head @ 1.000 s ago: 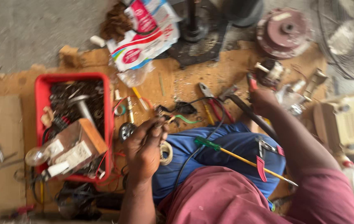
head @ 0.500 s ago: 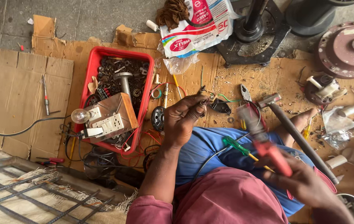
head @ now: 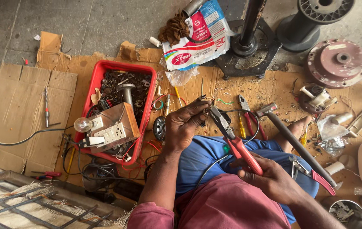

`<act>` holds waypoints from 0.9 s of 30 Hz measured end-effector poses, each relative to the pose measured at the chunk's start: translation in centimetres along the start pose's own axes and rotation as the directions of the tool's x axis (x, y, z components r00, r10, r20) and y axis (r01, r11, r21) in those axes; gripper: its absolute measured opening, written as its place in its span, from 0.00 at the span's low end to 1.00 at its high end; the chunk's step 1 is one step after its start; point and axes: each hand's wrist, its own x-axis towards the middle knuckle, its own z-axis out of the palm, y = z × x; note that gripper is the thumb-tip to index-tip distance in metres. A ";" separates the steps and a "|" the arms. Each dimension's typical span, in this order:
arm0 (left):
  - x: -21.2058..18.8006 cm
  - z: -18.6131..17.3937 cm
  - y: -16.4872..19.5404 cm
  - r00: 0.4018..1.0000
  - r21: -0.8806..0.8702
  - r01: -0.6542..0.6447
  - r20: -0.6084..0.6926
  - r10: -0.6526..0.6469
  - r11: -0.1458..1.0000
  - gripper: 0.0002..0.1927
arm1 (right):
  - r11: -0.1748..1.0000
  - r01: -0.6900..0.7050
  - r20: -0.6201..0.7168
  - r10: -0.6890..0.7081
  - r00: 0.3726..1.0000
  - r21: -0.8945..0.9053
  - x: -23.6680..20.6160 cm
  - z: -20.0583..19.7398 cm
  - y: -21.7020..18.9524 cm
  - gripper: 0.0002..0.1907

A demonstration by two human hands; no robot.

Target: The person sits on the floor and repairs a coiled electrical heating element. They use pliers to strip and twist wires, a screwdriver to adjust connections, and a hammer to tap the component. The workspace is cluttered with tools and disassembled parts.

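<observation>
My left hand [head: 185,124] pinches a thin wire end [head: 202,98] over my lap, above blue trousers. My right hand [head: 274,180] grips red-handled pliers [head: 234,140], whose jaws reach the wire just beside my left fingers. A black cable runs from the wire down across my knee. Both hands hover above a wooden board [head: 249,91] on the floor.
A red tray [head: 149,91] of screws holds a switch box with a bulb [head: 83,124]. A hammer [head: 289,140], other red pliers [head: 249,112], a yellow screwdriver, a printed bag [head: 198,38], a motor cover [head: 338,61] and a black stand base [head: 246,51] surround me. Flattened cardboard [head: 15,110] lies left.
My right hand picked up the red-handled pliers from the board and brought their jaws to the wire in my left hand. The view shifted left.
</observation>
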 end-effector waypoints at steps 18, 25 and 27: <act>-0.9 1.5 1.0 0.999 0.038 0.010 -0.050 -0.008 0.999 0.12 | 0.961 0.242 -0.021 -0.241 0.970 0.135 0.5 -0.4 0.9 0.11; 0.1 -0.3 -1.3 0.987 -0.368 0.147 -0.014 -0.163 0.918 0.08 | 0.787 0.029 0.186 -0.181 0.966 0.616 2.1 1.2 2.6 0.12; 0.0 -1.1 -1.9 0.985 -0.431 0.163 0.021 -0.171 0.887 0.09 | 0.719 0.007 0.247 -0.248 0.937 0.695 2.5 1.4 2.6 0.12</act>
